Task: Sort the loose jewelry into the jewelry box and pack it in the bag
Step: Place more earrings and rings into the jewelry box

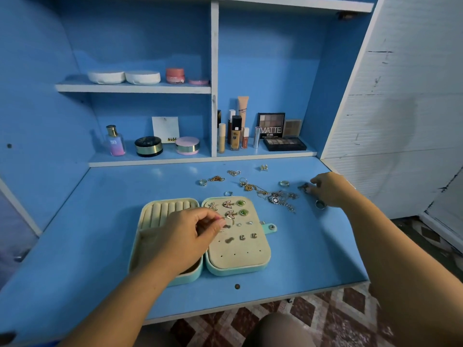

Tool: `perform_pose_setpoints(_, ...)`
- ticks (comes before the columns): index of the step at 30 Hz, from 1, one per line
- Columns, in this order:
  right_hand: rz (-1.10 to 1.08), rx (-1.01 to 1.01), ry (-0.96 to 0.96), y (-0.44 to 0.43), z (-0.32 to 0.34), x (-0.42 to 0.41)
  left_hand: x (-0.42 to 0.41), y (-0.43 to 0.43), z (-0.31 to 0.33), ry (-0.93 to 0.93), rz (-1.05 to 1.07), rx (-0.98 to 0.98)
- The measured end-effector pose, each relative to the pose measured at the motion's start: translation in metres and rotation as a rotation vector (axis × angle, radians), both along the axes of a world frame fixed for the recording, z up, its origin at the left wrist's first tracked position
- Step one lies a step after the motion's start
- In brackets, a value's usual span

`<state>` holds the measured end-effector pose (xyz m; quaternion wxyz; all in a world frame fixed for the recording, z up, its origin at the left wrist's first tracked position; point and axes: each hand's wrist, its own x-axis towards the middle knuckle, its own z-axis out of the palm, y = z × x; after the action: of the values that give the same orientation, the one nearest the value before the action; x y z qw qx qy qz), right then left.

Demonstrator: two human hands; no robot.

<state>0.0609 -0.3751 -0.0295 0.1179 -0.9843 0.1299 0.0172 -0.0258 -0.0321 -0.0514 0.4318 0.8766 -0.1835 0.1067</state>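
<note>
- The jewelry box [239, 262] lies open and flat on the blue desk [100, 221], near the front edge, with its two halves side by side.
- Its right half is a beige pad that carries several earrings [228, 204]: a star shape, two winged ones, two green stones and some small studs.
- Its left half has a row of beige ring rolls [170, 208] at the far end; the rest is hidden under the left hand.
- The left hand [185, 236] is above the box, and its thumb and first finger pinch a thin ring [227, 221] just over the pad.
- The right hand [330, 189] reaches to the far right of the desk with bent fingers, the tips at a small dark piece [304, 187]. I cannot tell if they really hold it.
- The loose jewelry [275, 197], chains and pendants tangled together, lies behind the box between the two hands.
- One silver ring [320, 204] lies just beside the right hand, and a few other rings and chains are spread further left.
- On the shelf [200, 160] behind the desk stand a perfume bottle [115, 141], round jars and an eyeshadow palette [271, 125].
</note>
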Motion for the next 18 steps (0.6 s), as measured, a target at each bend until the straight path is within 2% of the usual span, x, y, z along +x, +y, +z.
perform_pose_setpoints(8, 0.036, 0.218, -0.096, 0.001, 0.006, 0.0, 0.0, 0.0, -0.001, -0.002, 0.004, 0.007)
perform_pose_setpoints(14, 0.148, 0.644, -0.271, 0.062, 0.027, -0.033, 0.001, 0.0, -0.001, -0.013, 0.009, -0.005)
perform_pose_setpoints(18, 0.275, 0.735, -0.274, 0.106, 0.027, -0.057, -0.001, 0.0, 0.0, -0.025, 0.003, 0.002)
